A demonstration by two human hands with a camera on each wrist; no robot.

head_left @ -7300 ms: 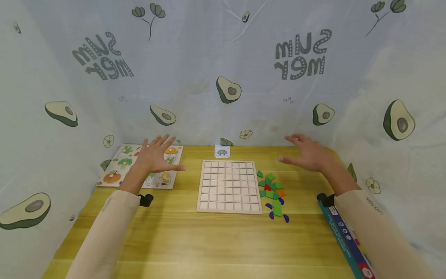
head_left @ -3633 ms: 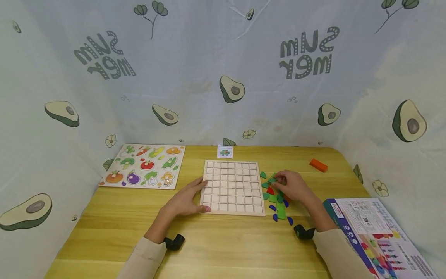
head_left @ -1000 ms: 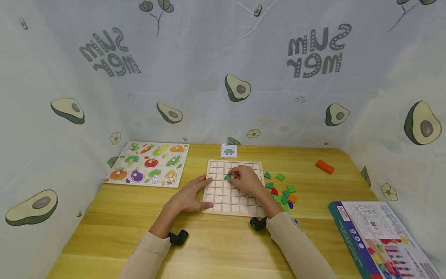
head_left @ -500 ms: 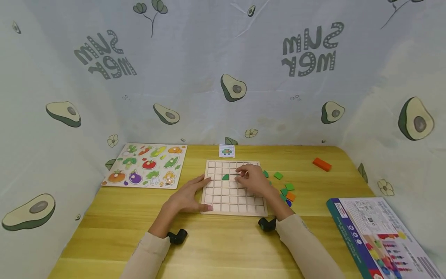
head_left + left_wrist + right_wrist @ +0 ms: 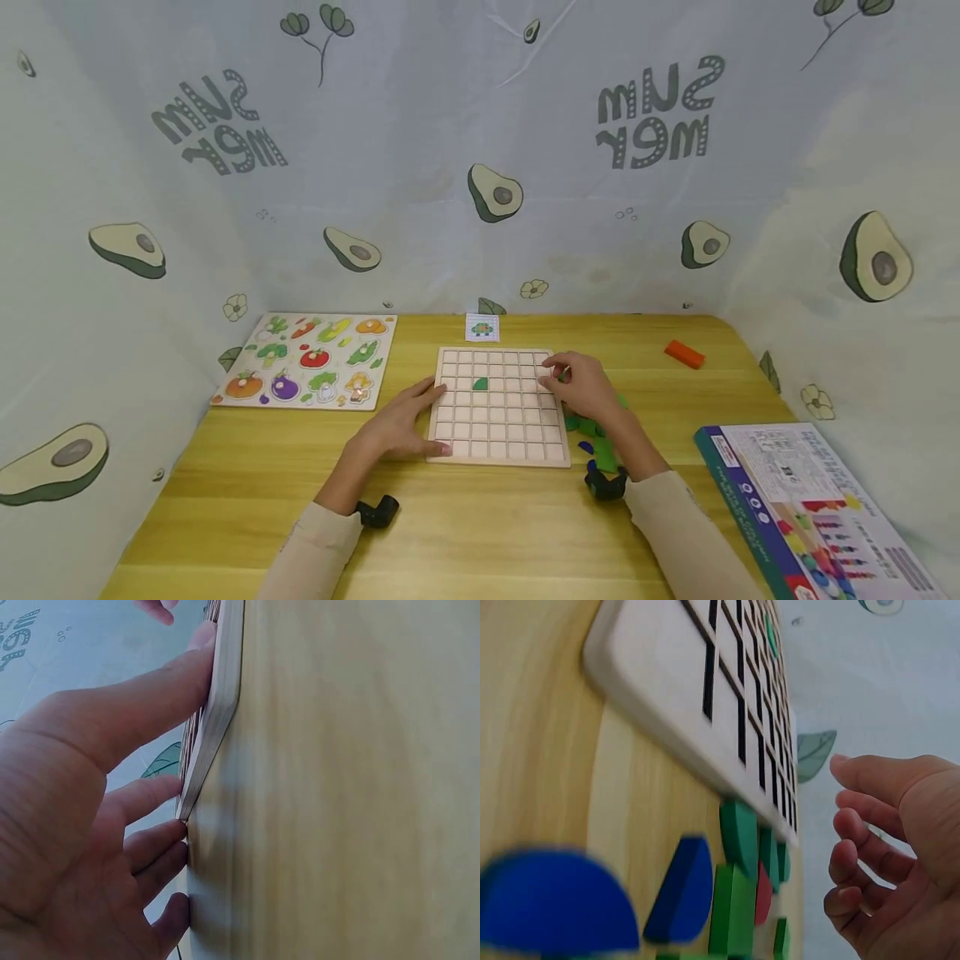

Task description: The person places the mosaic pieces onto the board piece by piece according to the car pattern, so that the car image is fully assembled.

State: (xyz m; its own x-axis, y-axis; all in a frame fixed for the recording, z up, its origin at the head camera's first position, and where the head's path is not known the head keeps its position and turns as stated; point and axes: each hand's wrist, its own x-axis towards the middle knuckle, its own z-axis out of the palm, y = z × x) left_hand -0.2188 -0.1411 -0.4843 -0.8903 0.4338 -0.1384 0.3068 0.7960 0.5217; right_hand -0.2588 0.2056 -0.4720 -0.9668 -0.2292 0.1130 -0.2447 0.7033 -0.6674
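Observation:
A square wooden grid board (image 5: 498,460) lies mid-table with one green quarter-round tile (image 5: 480,384) in a cell left of its middle. My left hand (image 5: 397,427) rests at the board's left side, thumb on the front left corner and fingers spread along the edge; the left wrist view has the thumb (image 5: 150,701) on the rim. Over the board's right edge is my right hand (image 5: 588,387), fingers loosely bent. Between its thumb and fingers (image 5: 847,862) nothing shows in the right wrist view. Partly hidden beneath it are loose tiles, among them a blue half-round (image 5: 559,904) and a red one (image 5: 763,894).
Behind the board stands a small picture card (image 5: 482,327). A vegetable puzzle board (image 5: 303,360) lies at the back left. An orange block (image 5: 685,354) sits at the back right, and a printed box (image 5: 813,508) lies at the front right.
My left hand came down to the board's edge. My right hand set the green tile on the board, let go, and moved right toward the loose tiles.

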